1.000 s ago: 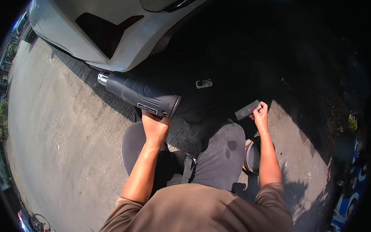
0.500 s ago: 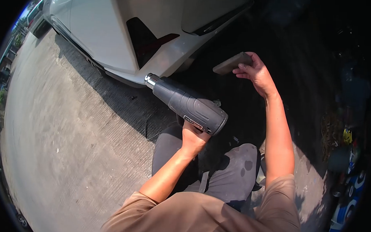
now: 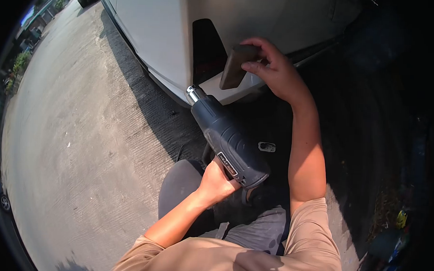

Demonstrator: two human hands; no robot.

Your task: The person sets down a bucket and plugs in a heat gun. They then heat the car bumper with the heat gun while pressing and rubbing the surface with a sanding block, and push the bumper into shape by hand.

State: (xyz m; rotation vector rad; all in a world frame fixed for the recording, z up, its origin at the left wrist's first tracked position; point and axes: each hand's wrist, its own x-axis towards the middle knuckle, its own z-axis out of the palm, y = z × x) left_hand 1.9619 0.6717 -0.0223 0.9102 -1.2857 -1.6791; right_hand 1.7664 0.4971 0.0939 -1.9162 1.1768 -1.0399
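Our right hand (image 3: 276, 73) now sits closer to the car's (image 3: 156, 30) corner than before, its fingers (image 3: 258, 69) gripping a flat block (image 3: 235, 71) that slants down-left from them. Below, our left hand (image 3: 217, 183) clasps the heat gun (image 3: 233, 141), whose long axis runs diagonally, nozzle (image 3: 194, 93) pointing up-left toward the bodywork.

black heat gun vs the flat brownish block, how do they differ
The black heat gun looks larger; the flat brownish block smaller. The gun has a shiny metal nozzle and label; the block shows neither. Both are dark and held near the pale painted car.
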